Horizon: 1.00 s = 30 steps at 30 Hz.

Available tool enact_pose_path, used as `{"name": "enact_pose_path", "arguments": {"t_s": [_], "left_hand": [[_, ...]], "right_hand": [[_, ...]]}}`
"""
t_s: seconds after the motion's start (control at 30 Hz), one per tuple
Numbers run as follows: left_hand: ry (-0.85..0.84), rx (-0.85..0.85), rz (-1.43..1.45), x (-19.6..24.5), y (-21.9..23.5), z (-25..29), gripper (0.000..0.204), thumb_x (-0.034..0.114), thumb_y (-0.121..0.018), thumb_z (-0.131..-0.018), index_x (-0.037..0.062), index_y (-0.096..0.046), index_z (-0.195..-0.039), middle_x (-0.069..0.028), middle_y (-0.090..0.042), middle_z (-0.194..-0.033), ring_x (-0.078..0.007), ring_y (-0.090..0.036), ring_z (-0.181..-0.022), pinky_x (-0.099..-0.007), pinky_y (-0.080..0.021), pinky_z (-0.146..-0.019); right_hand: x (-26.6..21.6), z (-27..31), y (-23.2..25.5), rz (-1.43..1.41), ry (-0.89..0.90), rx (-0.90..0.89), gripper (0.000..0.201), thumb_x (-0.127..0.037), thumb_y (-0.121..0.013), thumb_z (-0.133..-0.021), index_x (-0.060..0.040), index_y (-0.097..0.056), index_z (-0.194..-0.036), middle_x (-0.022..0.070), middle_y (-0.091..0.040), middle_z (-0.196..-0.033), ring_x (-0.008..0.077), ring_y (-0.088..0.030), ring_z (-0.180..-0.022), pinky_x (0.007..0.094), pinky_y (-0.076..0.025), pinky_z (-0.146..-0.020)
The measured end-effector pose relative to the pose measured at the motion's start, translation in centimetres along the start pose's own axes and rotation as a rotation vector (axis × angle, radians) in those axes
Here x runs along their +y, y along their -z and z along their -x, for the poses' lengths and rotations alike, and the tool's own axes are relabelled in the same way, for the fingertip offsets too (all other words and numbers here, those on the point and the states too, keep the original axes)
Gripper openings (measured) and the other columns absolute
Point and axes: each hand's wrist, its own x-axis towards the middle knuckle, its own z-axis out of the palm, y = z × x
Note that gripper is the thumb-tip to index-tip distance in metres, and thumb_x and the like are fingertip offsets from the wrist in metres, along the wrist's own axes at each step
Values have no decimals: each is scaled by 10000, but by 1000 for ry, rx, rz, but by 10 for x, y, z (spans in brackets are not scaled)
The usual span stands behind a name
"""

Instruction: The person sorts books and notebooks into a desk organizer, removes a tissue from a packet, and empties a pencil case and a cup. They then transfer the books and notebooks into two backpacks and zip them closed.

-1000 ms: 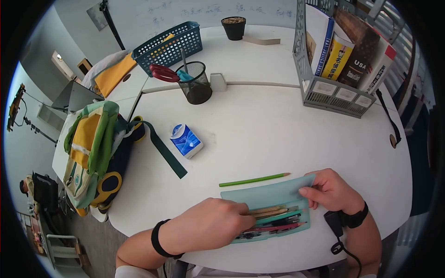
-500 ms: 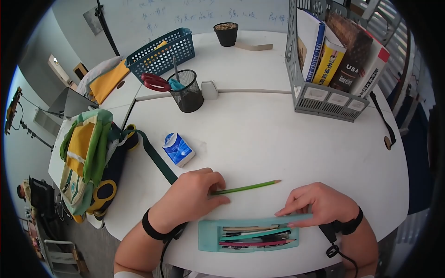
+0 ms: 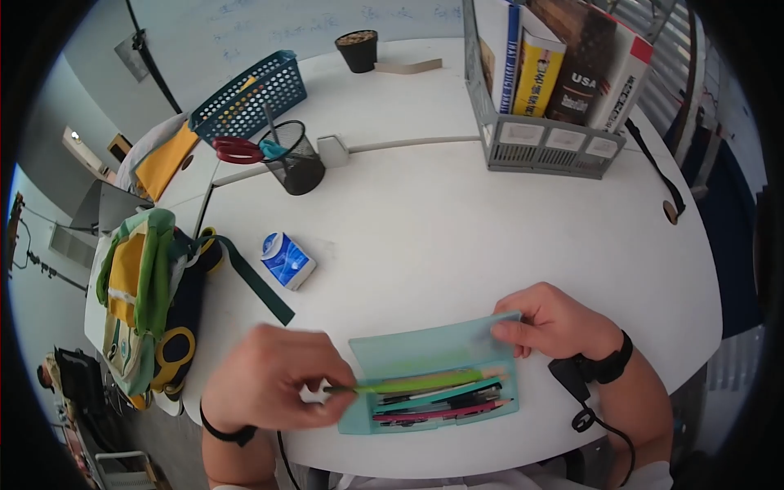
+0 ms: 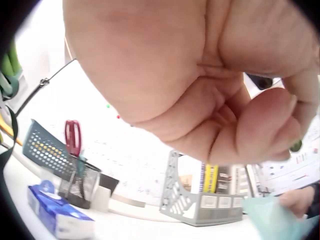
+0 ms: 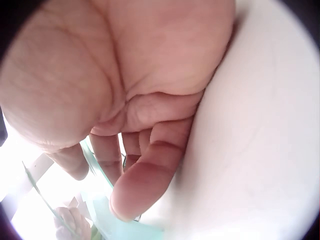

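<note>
My left hand (image 3: 273,380) pinches the end of a green pencil (image 3: 425,382) between thumb and fingers. That pencil lies along the upper side of a translucent teal pencil case (image 3: 353,418), over its compartment. Inside the case are several pens and pencils, among them a pink pencil (image 3: 445,411). With its thumb on top, my right hand (image 3: 559,322) grips the right corner of the case's raised lid (image 3: 425,341). In the left wrist view, curled fingers hide most of the green pencil, with only its dark end (image 4: 296,146) showing.
A blue-and-white tissue pack (image 3: 287,261) lies beyond my left hand. Farther back stand a mesh pen cup (image 3: 300,167) with red-handled scissors, a blue basket (image 3: 253,102) and a grey book rack (image 3: 547,145). A green-and-yellow backpack (image 3: 143,286) sits at the left edge.
The left hand reached out to the green pencil on the table, took hold of it and brought it over the case. The lid was lowered, then raised again by the right hand.
</note>
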Motion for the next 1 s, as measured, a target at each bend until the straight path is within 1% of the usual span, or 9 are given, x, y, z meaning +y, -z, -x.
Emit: {"name": "enact_pose_path", "arguments": {"t_s": [0.07, 0.1, 0.23, 0.3, 0.53, 0.6, 0.83, 0.93, 1.0], "left_hand": [[-84, -22, -152, -2, -28, -3, 130, 48, -849, -719, 75, -783, -827, -35, -681, -699, -160, -652, -538, -283, -508, -485], [-54, -50, -201, 2, -34, -7, 122, 39, -844, -726, 82, -778, -819, -39, -664, -697, -196, -660, -563, -324, -531, -505], [-96, -124, -241, -2, -50, -11, 124, 46, -842, -771, 87, -778, -869, -44, -667, -732, -218, -678, -619, -342, -547, -545], [-123, -200, -250, -3, -54, -13, 116, 38, -756, -875, 39, -758, -991, -83, -629, -785, -285, -685, -668, -392, -577, -609], [-62, -224, -236, -2, -58, -13, 218, 13, -706, -867, 44, -763, -1075, -102, -646, -879, -295, -689, -691, -396, -583, -620], [-32, -242, -296, -1, -56, -12, 226, 48, -785, -848, 90, -800, -1070, -58, -669, -829, -257, -689, -678, -360, -584, -617], [-28, -265, -272, 6, -54, -12, 273, 163, -847, -841, 84, -794, -1097, -67, -668, -836, -263, -680, -660, -365, -576, -609], [6, -273, -214, 10, -53, -14, 213, 186, -797, -910, 53, -742, -1067, -97, -639, -871, -299, -689, -711, -399, -576, -631], [-18, -268, -209, 7, -55, -13, 281, 211, -879, -831, 89, -782, -1065, -60, -666, -843, -267, -687, -690, -385, -583, -637]], "right_hand": [[3, -2, 2, -12, 33, -16, 417, -384, -674, -1089, 12, -738, -974, 9, -668, -719, 77, -633, -645, 252, -532, -612], [6, -2, 2, -12, 29, -11, 417, -384, -674, -1089, 12, -738, -974, 9, -668, -719, 77, -633, -645, 252, -532, -612], [5, -3, 1, -6, 31, -9, 427, -396, -674, -1088, 9, -741, -970, 12, -668, -721, 78, -631, -643, 252, -533, -609], [5, -2, 2, 1, 19, -7, 433, -402, -674, -1087, 9, -741, -968, 13, -668, -720, 78, -630, -644, 252, -534, -610], [6, -3, 2, 7, 10, -16, 467, -442, -681, -1076, 11, -746, -982, 22, -673, -719, 87, -633, -647, 253, -541, -615], [6, -4, 1, 1, 14, -22, 470, -445, -682, -1075, 11, -746, -983, 25, -676, -721, 88, -636, -649, 253, -543, -617], [3, -3, 1, 13, 13, -10, 462, -437, -682, -1076, 10, -746, -980, 25, -673, -717, 88, -630, -647, 254, -543, -616], [5, -4, 1, 25, 15, -10, 460, -434, -683, -1076, 9, -742, -967, 23, -669, -713, 88, -624, -641, 254, -539, -610], [5, -3, 1, 22, 27, -12, 459, -433, -684, -1076, 8, -740, -958, 22, -667, -712, 87, -622, -637, 254, -537, -606]]}}
